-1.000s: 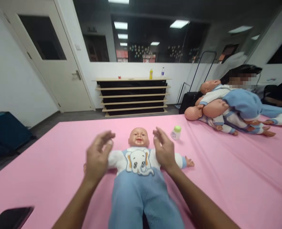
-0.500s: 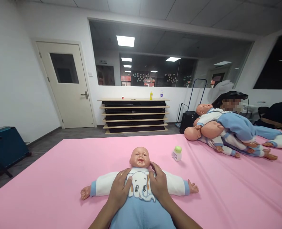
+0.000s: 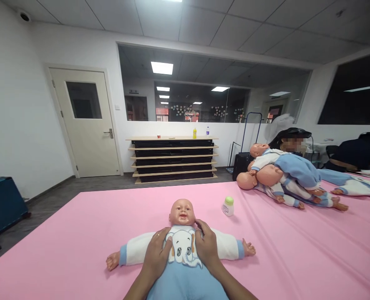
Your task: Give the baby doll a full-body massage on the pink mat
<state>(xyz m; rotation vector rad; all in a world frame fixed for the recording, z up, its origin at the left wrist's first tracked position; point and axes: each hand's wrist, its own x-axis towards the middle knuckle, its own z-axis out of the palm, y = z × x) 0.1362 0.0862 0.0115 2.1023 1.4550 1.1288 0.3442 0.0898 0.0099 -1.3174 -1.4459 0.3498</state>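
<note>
A baby doll [image 3: 183,254] lies on its back on the pink-covered table, arms spread wide. It wears a white top with an elephant face and blue trousers. My left hand [image 3: 158,254] lies over the chest and shoulder on the picture's left side, thumb beside the elephant. On the other side, my right hand [image 3: 207,246] rests at the shoulder, its fingertips close to the neck. Both hands are open, fingers laid on the cloth without gripping. A small white bottle with a green cap [image 3: 228,206] stands beyond the doll, to the right of its head.
Several more dolls [image 3: 285,177] lie piled on the pink table cover [image 3: 62,233] at the right, with a person in a dark cap behind them. Another person sits farther right. Stacked boards [image 3: 174,160] stand by the wall, and a blue case [image 3: 5,204] is at left.
The view has tilted upward and turned slightly right, so the room sits lower in the picture. Both hands stay on the doll's chest and shoulders with little visible movement.
</note>
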